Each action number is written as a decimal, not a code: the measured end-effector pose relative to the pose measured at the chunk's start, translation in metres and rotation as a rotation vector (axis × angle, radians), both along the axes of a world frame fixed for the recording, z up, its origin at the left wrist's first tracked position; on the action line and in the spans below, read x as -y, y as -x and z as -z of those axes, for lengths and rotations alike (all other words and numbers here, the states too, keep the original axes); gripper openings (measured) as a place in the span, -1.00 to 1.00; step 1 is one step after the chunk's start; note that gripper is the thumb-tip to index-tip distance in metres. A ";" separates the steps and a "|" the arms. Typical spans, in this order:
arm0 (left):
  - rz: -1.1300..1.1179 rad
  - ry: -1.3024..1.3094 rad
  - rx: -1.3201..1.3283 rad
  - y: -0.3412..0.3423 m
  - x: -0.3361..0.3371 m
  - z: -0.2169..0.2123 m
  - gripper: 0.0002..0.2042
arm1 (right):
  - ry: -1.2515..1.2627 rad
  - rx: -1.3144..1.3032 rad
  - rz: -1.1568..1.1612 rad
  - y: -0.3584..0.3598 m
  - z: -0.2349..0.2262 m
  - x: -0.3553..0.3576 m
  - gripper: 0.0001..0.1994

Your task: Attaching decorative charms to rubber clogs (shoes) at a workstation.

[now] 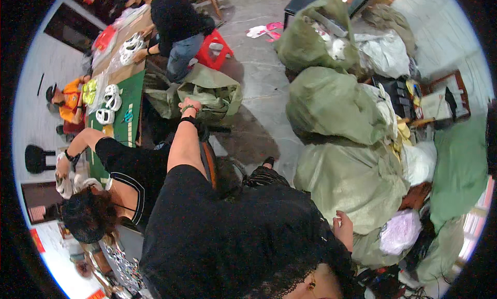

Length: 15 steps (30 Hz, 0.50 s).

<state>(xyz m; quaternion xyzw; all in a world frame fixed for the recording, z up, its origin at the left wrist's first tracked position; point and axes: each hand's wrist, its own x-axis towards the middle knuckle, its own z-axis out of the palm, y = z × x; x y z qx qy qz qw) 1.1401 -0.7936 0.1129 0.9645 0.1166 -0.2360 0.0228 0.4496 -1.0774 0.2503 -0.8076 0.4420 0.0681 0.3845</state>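
My left arm reaches forward, and my left hand point(190, 107) is closed at the rim of an open green woven sack point(220, 94). The sack stands on the floor beside the work table, its mouth loosely spread; what lies inside cannot be made out. A dark bracelet and a wristband circle that wrist. Down at my right side hangs my right hand point(342, 227), its fingers loosely apart and nothing seen in it. It is nearest to a large stuffed green sack point(347, 185).
Several full green sacks point(336, 105) line the right side. On the left, a green-topped table point(133, 89) carries white clogs point(111, 97) and blue scissors point(128, 115). One person point(140, 185) works close at my left, others farther along. A red stool point(215, 50) stands ahead.
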 end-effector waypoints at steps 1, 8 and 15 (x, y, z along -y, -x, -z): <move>-0.051 0.129 -0.077 0.001 0.010 -0.003 -0.42 | 0.043 0.017 -0.009 0.012 0.002 -0.001 -0.69; 0.370 0.194 0.026 0.118 0.109 0.008 -0.42 | 0.184 0.005 0.130 0.091 0.009 -0.006 -0.63; 0.886 0.214 -0.174 0.283 0.157 0.026 -0.40 | 0.418 0.069 0.514 0.181 0.050 0.025 -0.47</move>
